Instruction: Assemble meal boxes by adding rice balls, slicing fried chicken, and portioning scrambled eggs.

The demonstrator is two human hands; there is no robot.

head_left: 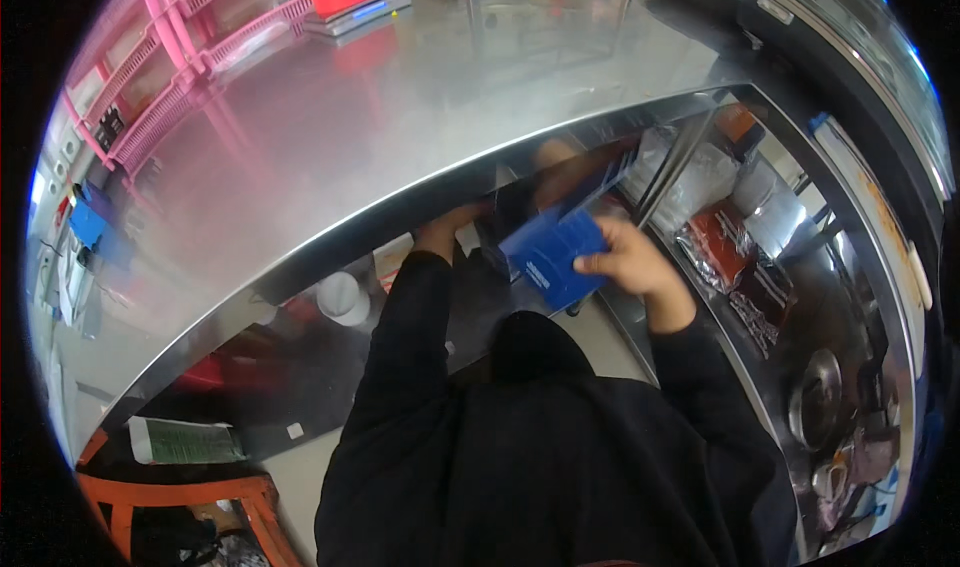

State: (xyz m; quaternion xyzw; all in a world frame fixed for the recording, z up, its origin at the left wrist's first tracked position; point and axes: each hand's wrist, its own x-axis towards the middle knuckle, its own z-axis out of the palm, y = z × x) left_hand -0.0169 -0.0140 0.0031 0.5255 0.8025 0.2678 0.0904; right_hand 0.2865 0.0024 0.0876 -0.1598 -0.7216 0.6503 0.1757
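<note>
In my right hand (645, 267) is a flat blue box (562, 259) with pale print, thumb across its near face and fingers behind it. It is slightly blurred and tilted in front of the shelf opening below the steel counter (430, 97). My left hand (450, 229) reaches in under the counter's front edge, beside a dark box-like thing (497, 242). Its fingers are hidden there, so any hold cannot be made out. To the left of that wrist, a white cylindrical container (343, 299) stands on the dark lower shelf (330, 367).
Clear plastic bags (690, 167), shiny brown packets (718, 245) and a round metal lid or pan (822, 397) lie at the right. A green-and-white package (185, 440) and an orange frame (180, 490) are at the lower left. Pink racks (190, 77) stand on the counter.
</note>
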